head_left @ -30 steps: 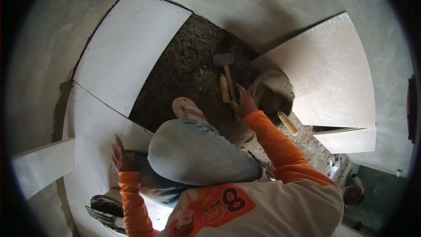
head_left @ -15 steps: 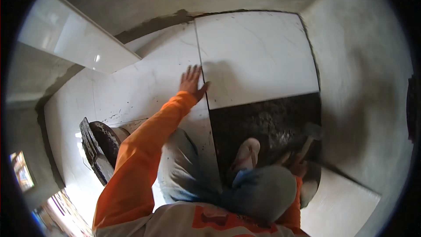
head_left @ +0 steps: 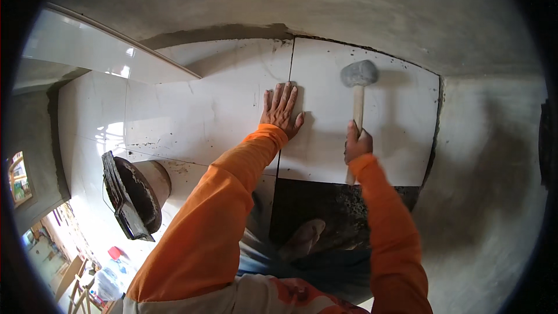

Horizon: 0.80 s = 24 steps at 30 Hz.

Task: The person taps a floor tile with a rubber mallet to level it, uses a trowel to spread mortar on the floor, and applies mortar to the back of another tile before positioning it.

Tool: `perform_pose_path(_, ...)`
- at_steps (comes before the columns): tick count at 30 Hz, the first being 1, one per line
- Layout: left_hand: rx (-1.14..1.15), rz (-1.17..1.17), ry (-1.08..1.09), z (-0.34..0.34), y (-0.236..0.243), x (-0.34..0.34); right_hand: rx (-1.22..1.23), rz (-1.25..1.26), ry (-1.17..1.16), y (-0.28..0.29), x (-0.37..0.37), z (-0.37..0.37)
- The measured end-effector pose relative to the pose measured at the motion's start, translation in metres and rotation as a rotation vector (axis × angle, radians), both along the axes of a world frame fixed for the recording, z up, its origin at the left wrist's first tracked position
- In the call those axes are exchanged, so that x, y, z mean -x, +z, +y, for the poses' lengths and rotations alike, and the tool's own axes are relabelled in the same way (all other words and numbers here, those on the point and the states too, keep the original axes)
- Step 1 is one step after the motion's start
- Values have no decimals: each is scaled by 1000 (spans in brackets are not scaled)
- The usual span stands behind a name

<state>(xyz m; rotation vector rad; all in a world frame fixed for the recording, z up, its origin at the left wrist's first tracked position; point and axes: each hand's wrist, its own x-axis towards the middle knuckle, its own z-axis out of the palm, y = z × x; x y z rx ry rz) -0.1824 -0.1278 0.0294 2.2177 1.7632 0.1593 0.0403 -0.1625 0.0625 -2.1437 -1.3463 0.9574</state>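
We hold our left hand (head_left: 281,106) palm down over the dark seam (head_left: 292,61) between two white tiles, its fingers slightly spread and its thumb well apart, reaching over the corner tile (head_left: 331,125). Our right hand (head_left: 358,144) has its fingers wrapped round the wooden handle of a mallet (head_left: 359,96), partway along the shaft. The mallet is over that same corner tile, its grey head pointing away from us toward the wall; we cannot tell whether the head touches the surface. Just below the tile's near edge lies a patch of dark, rough bedding (head_left: 343,200), with our foot (head_left: 307,237) at it. To our left a bucket (head_left: 156,177) stands on the tiled floor, a dark flat tool (head_left: 123,200) at its side.
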Motion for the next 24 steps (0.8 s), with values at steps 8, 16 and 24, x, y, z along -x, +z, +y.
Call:
perform_pose_path(8, 69, -16, -2, 10, -3, 12, -506, 496, -555, 17, 46, 26)
perform_pose_path(16, 38, -30, -1, 6, -7, 21, -372, 543, -672, 12, 62, 11)
perform_pose_path(24, 65, 11, 12, 0, -7, 15, -698, -220, -368, -10, 34, -4)
